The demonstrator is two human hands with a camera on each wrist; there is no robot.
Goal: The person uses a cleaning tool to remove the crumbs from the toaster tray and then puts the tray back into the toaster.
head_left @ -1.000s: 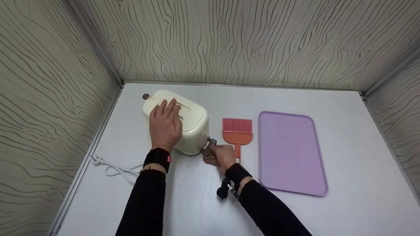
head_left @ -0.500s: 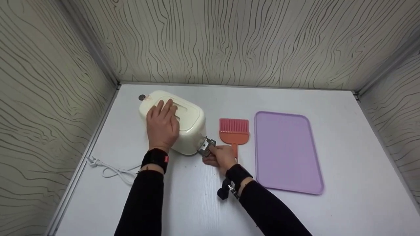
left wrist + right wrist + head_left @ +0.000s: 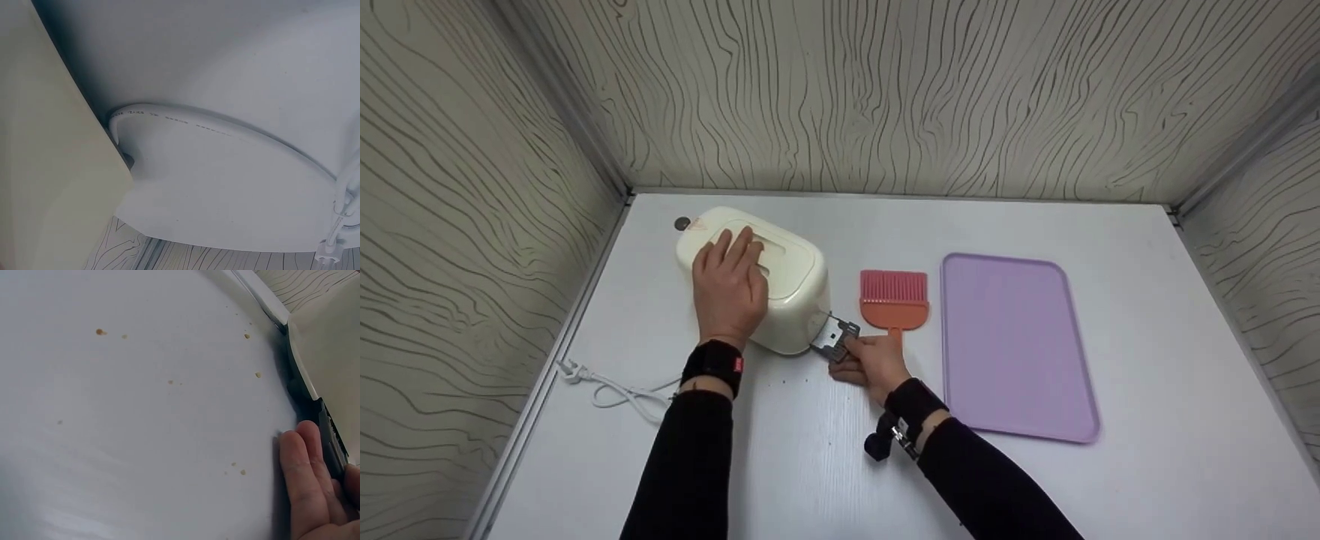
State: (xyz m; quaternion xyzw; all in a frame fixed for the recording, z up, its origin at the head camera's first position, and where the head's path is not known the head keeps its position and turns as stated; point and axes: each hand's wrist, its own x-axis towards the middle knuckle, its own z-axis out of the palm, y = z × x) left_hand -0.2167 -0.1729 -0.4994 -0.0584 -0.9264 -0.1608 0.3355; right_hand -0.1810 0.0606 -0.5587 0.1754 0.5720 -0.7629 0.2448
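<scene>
A cream toaster (image 3: 795, 274) with a lid on top stands at the left of the table. My left hand (image 3: 729, 289) rests on that lid with fingers spread. From the toaster's near right end a crumb tray (image 3: 831, 336) sticks out, a metal sheet with a dark grey end piece. My right hand (image 3: 877, 364) pinches the end piece between thumb and fingers. Close up in the right wrist view, the fingers (image 3: 304, 478) lie along the dark edge of the crumb tray (image 3: 333, 444). Only the toaster's side (image 3: 56, 140) and its cord show in the left wrist view.
An orange brush (image 3: 895, 311) with pink bristles lies just behind my right hand. Right of it is a flat purple tray (image 3: 1016, 345). The toaster's white cord (image 3: 622, 386) lies bundled at the left. Brown crumbs (image 3: 100, 332) dot the white table. Patterned walls enclose the back and sides.
My right hand has moved slightly right and toward me, and more of the crumb tray's metal sheet shows outside the toaster. My left hand stays on the lid.
</scene>
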